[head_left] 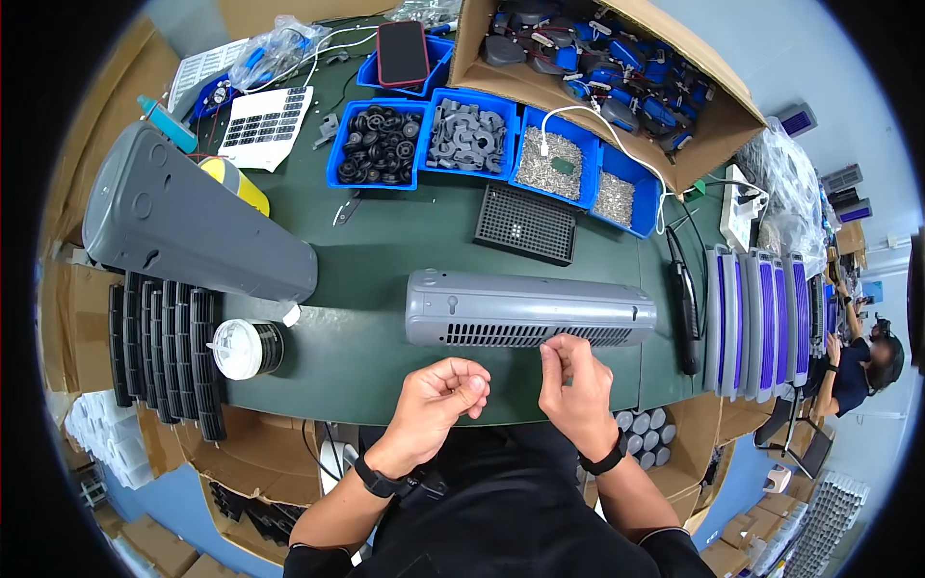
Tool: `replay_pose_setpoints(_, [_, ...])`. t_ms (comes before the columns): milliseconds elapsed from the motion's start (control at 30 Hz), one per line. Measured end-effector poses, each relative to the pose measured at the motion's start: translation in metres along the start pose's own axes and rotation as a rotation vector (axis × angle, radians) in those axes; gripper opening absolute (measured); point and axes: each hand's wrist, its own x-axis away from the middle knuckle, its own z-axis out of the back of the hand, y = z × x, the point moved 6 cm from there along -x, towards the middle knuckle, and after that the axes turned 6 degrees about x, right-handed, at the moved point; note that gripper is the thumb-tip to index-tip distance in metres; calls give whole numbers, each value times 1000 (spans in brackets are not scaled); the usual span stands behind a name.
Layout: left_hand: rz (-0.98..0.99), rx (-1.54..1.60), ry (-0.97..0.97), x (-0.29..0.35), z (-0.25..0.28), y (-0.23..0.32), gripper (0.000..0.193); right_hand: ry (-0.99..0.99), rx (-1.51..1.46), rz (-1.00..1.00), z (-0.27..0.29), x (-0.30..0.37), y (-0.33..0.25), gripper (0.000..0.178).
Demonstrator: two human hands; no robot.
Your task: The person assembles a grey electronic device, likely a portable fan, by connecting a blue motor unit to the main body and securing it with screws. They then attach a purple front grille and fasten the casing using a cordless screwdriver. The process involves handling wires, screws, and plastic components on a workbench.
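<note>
A long grey plastic housing (554, 301) lies across the table in front of me, with a row of dark vent slots along its near side and keyhole openings near both ends. My left hand (438, 403) is closed just short of the housing, thumb against curled fingers, apart from it. Thumb and index finger of my right hand (578, 385) are pinched together at the near slotted edge, by the housing's middle; I cannot tell whether they touch it. Anything in either pinch is too small or hidden to make out.
Blue bins hold black wheels (378, 144), grey clips (467, 133) and small screws (551, 166). Behind are a black grid tray (525, 226) and a carton (708, 159) of blue-wired parts. An electric screwdriver (684, 308) lies right; another grey housing (207, 217), black rollers (164, 347) and a white tub (238, 349) stand left.
</note>
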Motion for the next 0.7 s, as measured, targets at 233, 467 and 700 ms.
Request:
replay_pose_setpoints(233, [55,138,-36,4,7,3,11,45,-30,-75,3,-1,-7,20])
replay_pose_setpoints(467, [-4,132,-125,4,5,12,18,-196,-384,-172,4,3,-41,13])
replay_pose_setpoints(700, [-45,124,-145,9,5,17,37,-365,-500,-227,-3,3,-60,13])
